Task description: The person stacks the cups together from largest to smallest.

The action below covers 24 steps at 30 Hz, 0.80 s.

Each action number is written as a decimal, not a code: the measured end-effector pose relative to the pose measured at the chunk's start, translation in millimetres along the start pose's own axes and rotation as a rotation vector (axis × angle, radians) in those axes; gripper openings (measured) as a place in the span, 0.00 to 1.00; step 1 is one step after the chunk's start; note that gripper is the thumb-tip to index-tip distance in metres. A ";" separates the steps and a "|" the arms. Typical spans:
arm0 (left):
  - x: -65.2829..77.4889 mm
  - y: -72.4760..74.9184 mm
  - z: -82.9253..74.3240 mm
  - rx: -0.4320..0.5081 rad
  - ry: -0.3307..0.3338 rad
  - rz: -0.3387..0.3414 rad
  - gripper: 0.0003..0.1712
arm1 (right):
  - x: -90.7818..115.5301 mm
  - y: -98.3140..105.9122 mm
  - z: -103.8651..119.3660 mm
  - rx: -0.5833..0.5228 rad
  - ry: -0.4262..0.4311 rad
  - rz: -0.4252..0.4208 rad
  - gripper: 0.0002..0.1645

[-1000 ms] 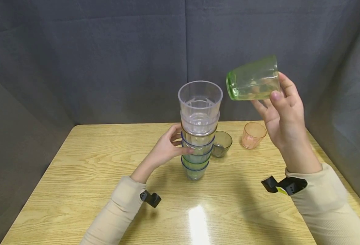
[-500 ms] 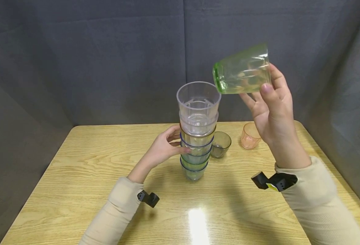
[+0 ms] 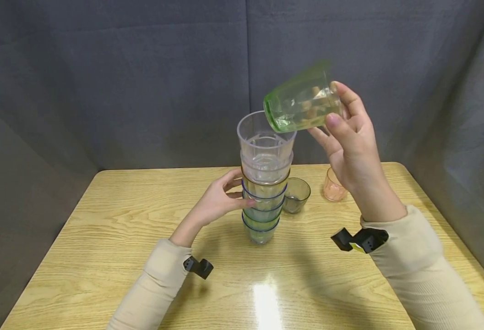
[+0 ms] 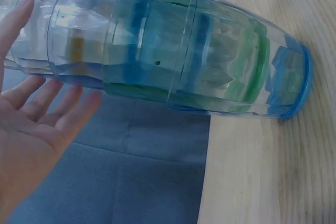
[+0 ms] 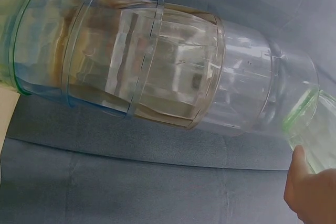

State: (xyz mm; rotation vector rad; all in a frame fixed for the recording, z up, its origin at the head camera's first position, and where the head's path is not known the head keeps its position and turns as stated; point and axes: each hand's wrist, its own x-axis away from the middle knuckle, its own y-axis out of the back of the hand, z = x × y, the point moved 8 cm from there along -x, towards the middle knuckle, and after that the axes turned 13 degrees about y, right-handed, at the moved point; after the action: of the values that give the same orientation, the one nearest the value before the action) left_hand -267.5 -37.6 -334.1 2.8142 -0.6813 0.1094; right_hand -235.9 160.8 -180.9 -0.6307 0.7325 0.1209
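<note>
A tall stack of nested clear and tinted cups (image 3: 263,197) stands upright on the table, its topmost cup colourless. My left hand (image 3: 219,197) holds the stack's middle from the left, thumb in front and fingers behind. In the left wrist view, the fingers of that left hand (image 4: 39,129) lie along the stack (image 4: 152,45). My right hand (image 3: 357,142) grips a green cup (image 3: 301,103) near its rim. The cup is tilted on its side, its base pointing left and overlapping the top cup's mouth in the head view. In the right wrist view, its green base (image 5: 304,109) is beside the top cup.
A grey-tinted cup (image 3: 297,195) stands just right of the stack. Farther right is an orange cup (image 3: 333,187), partly hidden behind my right hand. The wooden table (image 3: 114,220) ends at a dark cloth backdrop (image 3: 163,91).
My right hand has carried the green cup leftward, from right of the stack to over its top, and its base now dips lower. The left hand stays on the stack.
</note>
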 end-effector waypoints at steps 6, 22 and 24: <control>7.6 9.7 -27.4 0.127 -0.168 -0.058 0.50 | -2.5 -4.3 -4.2 0.021 -0.027 0.001 0.42; 10.0 8.0 -52.6 0.154 -0.205 -0.117 0.46 | -2.4 -11.1 -17.6 0.190 -0.054 0.109 0.40; 9.8 8.3 -52.8 0.155 -0.215 -0.120 0.54 | -3.0 -11.4 -19.0 0.215 -0.061 0.117 0.40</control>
State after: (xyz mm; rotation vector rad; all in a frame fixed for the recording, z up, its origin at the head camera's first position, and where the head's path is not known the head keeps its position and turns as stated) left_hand -263.5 -35.8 -279.9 3.0381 -0.5685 -0.1721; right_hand -245.7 140.9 -184.1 -0.3779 0.7124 0.1661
